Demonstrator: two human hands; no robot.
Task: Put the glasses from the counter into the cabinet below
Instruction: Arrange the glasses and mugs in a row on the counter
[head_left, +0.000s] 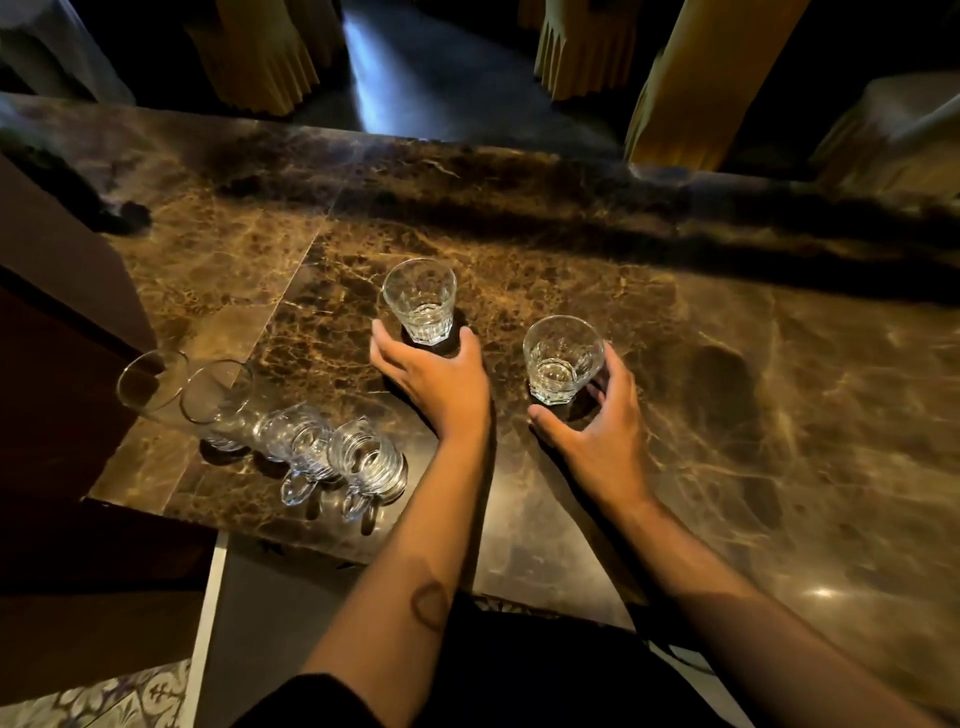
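Note:
Two clear faceted tumblers stand upright on the brown marble counter (727, 364). My left hand (436, 379) lies just in front of the left tumbler (421, 301), fingers spread on either side of its base, not closed on it. My right hand (597, 431) curves around the near and right side of the right tumbler (561, 358), fingers apart, thumb on the counter. At the counter's left corner stand two tall plain glasses (213, 400) and two ribbed glass mugs (363, 462) with handles. The cabinet below is not visible.
The counter's near edge runs at about (519, 577). A dark wooden panel (62, 364) rises at the left beside the tall glasses. Behind the counter are cloth-covered chairs (696, 83) and a dark floor.

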